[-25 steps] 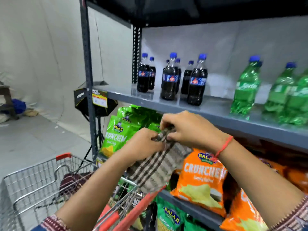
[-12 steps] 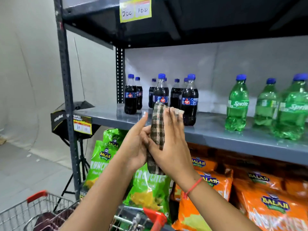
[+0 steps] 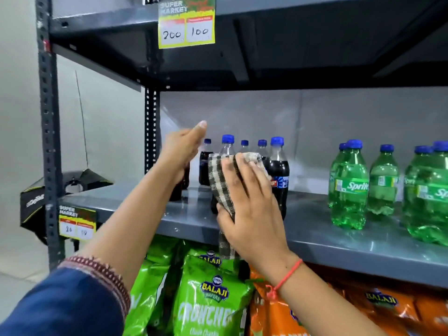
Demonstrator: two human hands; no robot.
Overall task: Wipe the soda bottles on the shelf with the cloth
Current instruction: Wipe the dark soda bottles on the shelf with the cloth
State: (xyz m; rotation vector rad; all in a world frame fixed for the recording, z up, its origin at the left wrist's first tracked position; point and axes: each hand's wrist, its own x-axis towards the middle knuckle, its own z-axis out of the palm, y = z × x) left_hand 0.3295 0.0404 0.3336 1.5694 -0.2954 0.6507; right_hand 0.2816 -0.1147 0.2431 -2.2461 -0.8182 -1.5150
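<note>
Several dark cola bottles [image 3: 279, 170] with blue caps stand at the left of the grey shelf [image 3: 315, 236]. My right hand [image 3: 249, 202] presses a folded brown-and-white checked cloth [image 3: 219, 187] against the front of one cola bottle, whose body is mostly hidden behind it. My left hand [image 3: 181, 151] is above and to the left, fingers together and extended, over the leftmost cola bottle, holding nothing. Several green Sprite bottles [image 3: 349, 187] stand further right on the same shelf.
Green [image 3: 208, 297] and orange [image 3: 378, 309] snack bags fill the shelf below. A dark upper shelf with a yellow price tag [image 3: 186, 23] hangs overhead. The rack's upright post [image 3: 48, 141] and a smaller price tag [image 3: 77, 223] are at the left.
Both hands rose from the cart to the shelf. The left hand let go of the cloth and reached left; the right hand carried the cloth onto a cola bottle.
</note>
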